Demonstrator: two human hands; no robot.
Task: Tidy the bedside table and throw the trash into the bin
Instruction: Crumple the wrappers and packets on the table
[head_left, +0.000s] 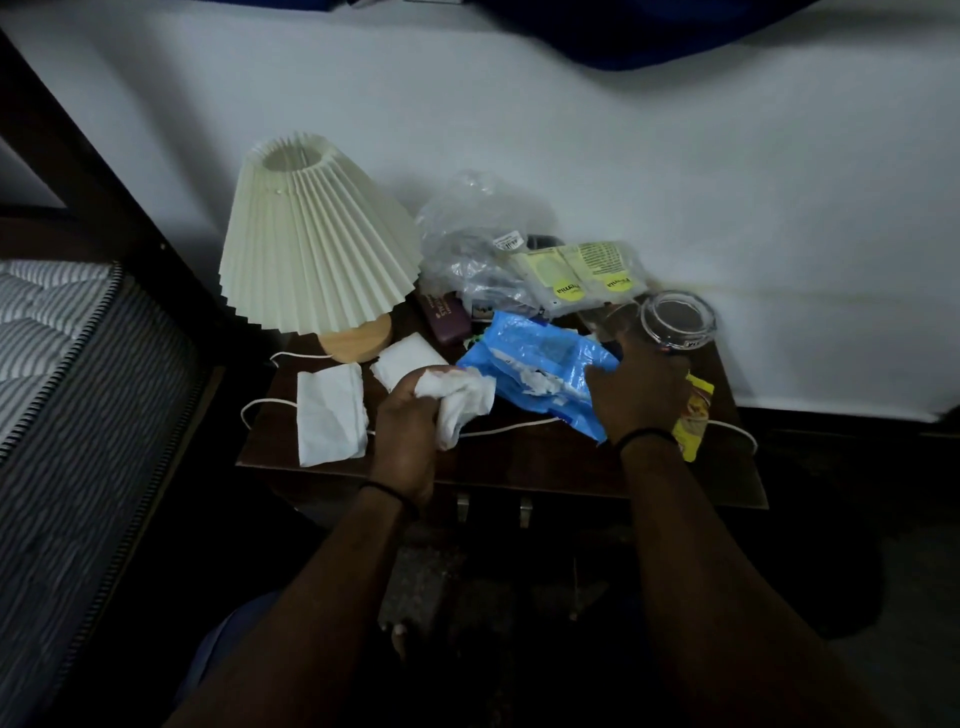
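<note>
A dark wooden bedside table (519, 462) is littered with trash. My left hand (410, 431) is closed around a crumpled white tissue (462, 402) above the table's front middle. My right hand (636, 389) rests on the right end of a blue plastic wrapper (540, 364), fingers spread over it. Two more white tissues lie flat: one (330, 415) at the front left, one (410, 361) beside the lamp base. A yellow packet (693, 415) pokes out under my right wrist. Clear plastic bags (467, 260) and pale yellow-labelled packets (582, 275) pile up at the back.
A pleated cream lamp (311, 234) on a wooden base stands at the table's back left, its white cord (509, 427) trailing across the top. A clear glass jar (675, 317) sits at the back right. A small maroon case (441, 314) lies behind the wrapper. A striped mattress (67, 364) is at the left.
</note>
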